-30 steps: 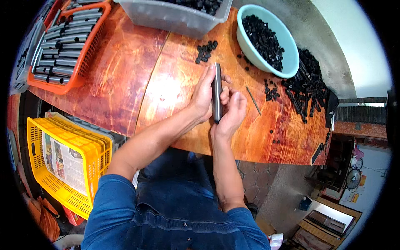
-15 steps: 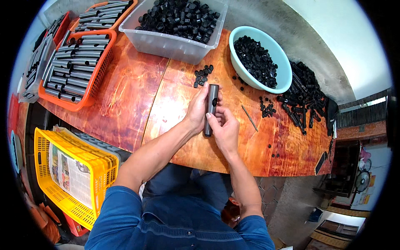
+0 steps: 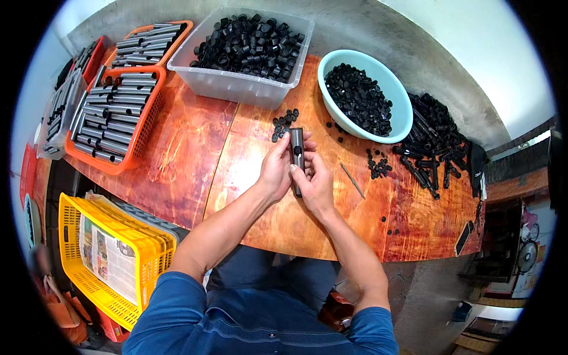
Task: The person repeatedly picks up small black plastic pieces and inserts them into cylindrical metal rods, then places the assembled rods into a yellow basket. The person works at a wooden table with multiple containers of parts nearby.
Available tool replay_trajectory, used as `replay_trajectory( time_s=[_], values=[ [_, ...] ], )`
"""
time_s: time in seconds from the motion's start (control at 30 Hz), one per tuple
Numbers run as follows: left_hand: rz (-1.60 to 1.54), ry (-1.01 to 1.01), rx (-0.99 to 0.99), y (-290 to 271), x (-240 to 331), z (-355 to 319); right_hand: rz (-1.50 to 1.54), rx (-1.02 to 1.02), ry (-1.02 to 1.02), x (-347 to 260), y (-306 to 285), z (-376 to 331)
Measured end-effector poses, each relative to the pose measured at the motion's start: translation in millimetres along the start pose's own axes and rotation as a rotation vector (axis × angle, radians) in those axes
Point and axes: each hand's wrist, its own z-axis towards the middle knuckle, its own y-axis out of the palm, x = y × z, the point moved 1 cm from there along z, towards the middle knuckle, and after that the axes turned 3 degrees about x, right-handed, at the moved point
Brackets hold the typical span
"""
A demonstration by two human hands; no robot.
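Observation:
A dark grey metal tube [image 3: 297, 142] is held roughly upright between my hands above the wooden table [image 3: 177, 160]. My left hand [image 3: 276, 168] wraps round its left side, with fingertips showing past the right edge. Lower down, my right hand [image 3: 315, 183] closes on the tube, its thumb laid across the front. A dark opening with a light spot in it shows on the tube just above that thumb. Small black plugs [image 3: 284, 123] lie loose beyond the tube's top end. A thin metal rod [image 3: 353, 180] rests on the table to the right of my right hand.
Orange baskets [image 3: 142, 139] of tubes stand at the left. A clear bin [image 3: 236, 89] of black caps and a pale blue basin [image 3: 402, 112] of small black parts sit at the back. Black assemblies [image 3: 432, 142] pile up at the right. A yellow crate [image 3: 145, 278] stands left below the table edge.
The view has tilted slightly, so the scene sits lower. My right thumb has moved up the tube, closer to its opening, and the light spot in the opening now shows.

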Motion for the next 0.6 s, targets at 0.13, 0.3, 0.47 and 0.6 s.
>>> replay_trajectory(
  time_s=[0.13,0.3,0.47,0.6],
  values=[
    [0.04,0.007,0.017,-1.9,-0.6,2.1,0.058,-0.024,0.023,2.2,-2.3,0.6],
    [0.044,0.034,-0.081,1.6,1.8,0.0,0.099,0.042,-0.118,24.0,-5.9,-1.0],
    [0.001,0.259,-0.112,-2.0,18.1,0.0,0.143,0.202,-0.182,25.9,-8.3,-4.8],
    [0.538,0.527,-0.004,11.6,50.3,-12.5,0.024,0.309,-0.223,29.6,-16.3,6.6]
  ],
)
